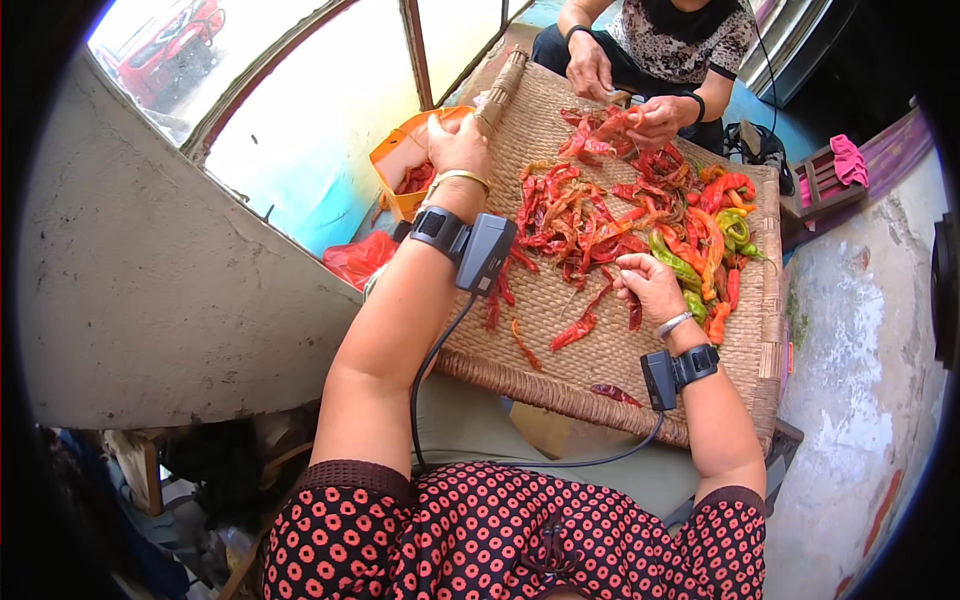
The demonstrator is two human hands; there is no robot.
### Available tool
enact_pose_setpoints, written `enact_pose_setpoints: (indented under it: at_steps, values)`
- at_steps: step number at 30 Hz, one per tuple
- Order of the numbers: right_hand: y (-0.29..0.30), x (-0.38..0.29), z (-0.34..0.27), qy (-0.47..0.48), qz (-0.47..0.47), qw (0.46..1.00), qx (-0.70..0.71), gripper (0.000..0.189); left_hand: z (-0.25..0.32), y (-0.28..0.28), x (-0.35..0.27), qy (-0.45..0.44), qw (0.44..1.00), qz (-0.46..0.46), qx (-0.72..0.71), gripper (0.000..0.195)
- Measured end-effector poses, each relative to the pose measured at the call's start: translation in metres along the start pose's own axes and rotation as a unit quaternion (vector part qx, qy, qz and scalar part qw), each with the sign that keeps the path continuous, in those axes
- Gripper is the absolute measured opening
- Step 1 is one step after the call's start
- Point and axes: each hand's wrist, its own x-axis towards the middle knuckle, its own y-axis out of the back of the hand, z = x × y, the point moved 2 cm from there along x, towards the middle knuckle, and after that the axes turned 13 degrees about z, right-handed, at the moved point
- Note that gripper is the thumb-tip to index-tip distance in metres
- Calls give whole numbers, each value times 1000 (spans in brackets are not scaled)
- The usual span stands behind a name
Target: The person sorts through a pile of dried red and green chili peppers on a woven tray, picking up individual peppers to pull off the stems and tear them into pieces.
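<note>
Many dried red chili peppers (559,214) lie spread over a woven tray (495,352) with a rolled rim. My left hand (457,146) is raised over the tray's upper left edge, beside an orange container (379,169) holding red peppers; its fingers are bent, and whether they pinch anything is not visible. Low over the tray's right half is my right hand (654,289), thumb and forefinger close together at a thin pepper or stem, too small to tell which. Green peppers (671,259) and orange-red peppers (709,247) lie just beyond it.
Across the tray a co-worker's hands (660,120) handle red peppers. A red plastic bag (364,259) lies below the orange container. Windows and a plastered wall (172,262) stand at the left. A pink cloth (849,160) hangs on a wooden rack at the right. Cables run from my wrist devices.
</note>
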Motion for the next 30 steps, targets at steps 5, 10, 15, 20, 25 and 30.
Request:
enact_pose_setpoints:
  at_steps: [5,10,15,20,25,30]
  values:
    - [1,-1,-1,-6,-2,1000,16,18,-18,-3,-35,118,956,-262,61,23]
    - [3,-4,-6,12,-6,1000,-8,14,-26,-3,-107,79,800,-529,272,19]
    - [4,-2,-8,94,37,993,-60,11,-43,6,-121,49,699,-628,338,21]
    - [3,-2,-7,93,26,993,-75,13,-48,11,-130,39,638,-677,366,26]
    - [-1,-3,-4,53,-2,998,34,12,-41,14,-145,-16,598,-701,388,26]
    - [-3,-6,-9,51,-7,997,63,13,-40,12,-144,2,598,-693,402,22]
